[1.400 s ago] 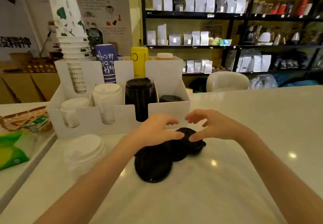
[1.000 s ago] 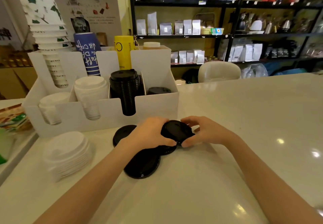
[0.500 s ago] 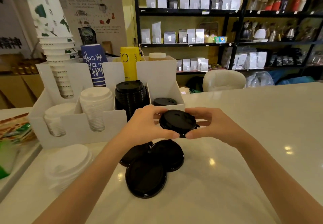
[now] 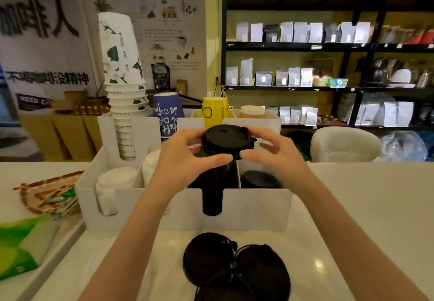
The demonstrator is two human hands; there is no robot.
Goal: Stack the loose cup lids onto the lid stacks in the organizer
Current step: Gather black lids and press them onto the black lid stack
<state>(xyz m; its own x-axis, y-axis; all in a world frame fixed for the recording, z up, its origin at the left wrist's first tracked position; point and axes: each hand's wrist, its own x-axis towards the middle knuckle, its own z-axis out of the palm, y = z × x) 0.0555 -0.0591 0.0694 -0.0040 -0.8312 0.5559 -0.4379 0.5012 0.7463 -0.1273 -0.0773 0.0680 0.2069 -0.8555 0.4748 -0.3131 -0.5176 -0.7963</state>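
Two hands [image 4: 187, 159] seat a lid [image 4: 226, 140]; blue cup [image 4: 168, 115] reads "coffee".

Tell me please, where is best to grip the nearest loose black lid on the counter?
Probably by the rim of the nearest black lid, coming from above with fingertips on opposite edges. It lies flat and overlaps two other loose lids, so only its thin raised edge offers a hold.

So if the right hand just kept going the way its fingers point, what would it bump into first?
Its fingers point leftward, so the right hand would press first into the black lid it already touches. Past that, probably the left hand on the lid's other side.
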